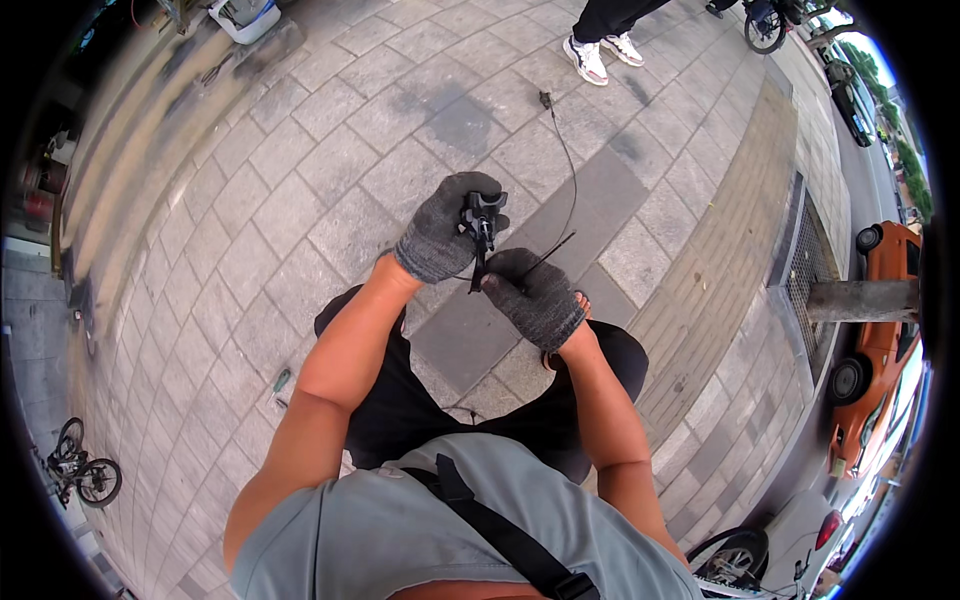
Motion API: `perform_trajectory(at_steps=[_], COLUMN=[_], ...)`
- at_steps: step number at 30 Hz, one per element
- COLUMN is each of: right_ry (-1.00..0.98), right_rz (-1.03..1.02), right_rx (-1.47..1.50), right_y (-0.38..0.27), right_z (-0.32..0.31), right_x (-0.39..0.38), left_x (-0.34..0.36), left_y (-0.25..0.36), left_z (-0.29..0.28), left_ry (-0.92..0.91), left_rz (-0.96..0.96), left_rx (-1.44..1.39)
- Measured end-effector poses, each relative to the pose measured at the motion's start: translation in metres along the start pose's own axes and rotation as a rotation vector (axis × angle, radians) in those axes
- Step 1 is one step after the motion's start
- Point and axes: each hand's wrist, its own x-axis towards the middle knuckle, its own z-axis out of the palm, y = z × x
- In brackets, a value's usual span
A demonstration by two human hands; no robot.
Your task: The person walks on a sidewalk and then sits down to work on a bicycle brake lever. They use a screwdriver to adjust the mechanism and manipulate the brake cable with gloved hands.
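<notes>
My left hand (448, 228), in a dark grey knit glove, is closed around a black bicycle brake lever (482, 218) held above the paving between my knees. My right hand (532, 300), gloved alike, is just below and to the right, its fingers closed at the lever's lower end. A thin black hose (574, 190) runs from near my hands in a loop to the far side. At its end lies a small dark fitting (545, 99), possibly a caliper, on the ground. A short black hose end (553, 251) sticks out past my right hand.
Ahead, a person's white sneakers (588, 60) stand on the paving (330, 190). A white container (246, 18) is at the far left. A small green item (283, 379) lies left of my leg. To the right are a post (862, 300) and an orange car (880, 350).
</notes>
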Motion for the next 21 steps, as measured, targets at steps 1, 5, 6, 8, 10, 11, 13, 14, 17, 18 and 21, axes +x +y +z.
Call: perform_trajectory(at_steps=[1,5,6,8,10,11,13,14,17,18,21], right_ry=[0.028,0.036,0.078,0.108,0.183,0.178,0.165,0.157,0.165,0.117,-0.023], right_rz=[-0.026,0.171,0.171,0.059,0.113,0.104,0.086,0.021,0.18,0.192,0.223], right_rx=[0.068,0.605,0.683,0.606,0.427,0.392,0.323,0.273,0.44,0.416,0.338], right_y=[0.003,-0.011,-0.022,-0.035,-0.044,-0.046,-0.046,-0.033,-0.008,-0.005,0.0], right_z=[-0.006,-0.054,-0.061,-0.076,-0.081,-0.082,-0.083,-0.084,-0.079,-0.074,-0.068], right_x=[0.0,0.012,0.019,0.037,0.05,0.056,0.065,0.065,0.061,0.06,0.062], left_x=[0.003,0.006,0.005,0.005,0.006,0.005,0.004,0.004,0.007,0.006,0.008], left_y=[0.001,0.006,0.004,0.001,0.001,-0.002,-0.007,-0.008,-0.009,-0.012,-0.012], left_z=[-0.001,-0.002,-0.003,0.001,0.004,0.004,0.003,0.003,0.003,0.004,0.006], left_ry=[-0.009,0.006,-0.003,-0.017,-0.024,-0.022,-0.019,-0.018,-0.021,-0.019,0.003], left_rz=[0.01,0.049,0.024,0.004,0.009,0.009,0.006,0.013,0.02,0.009,0.018], left_rx=[0.003,0.159,0.148,0.108,0.087,0.096,0.116,0.127,0.149,0.141,0.189])
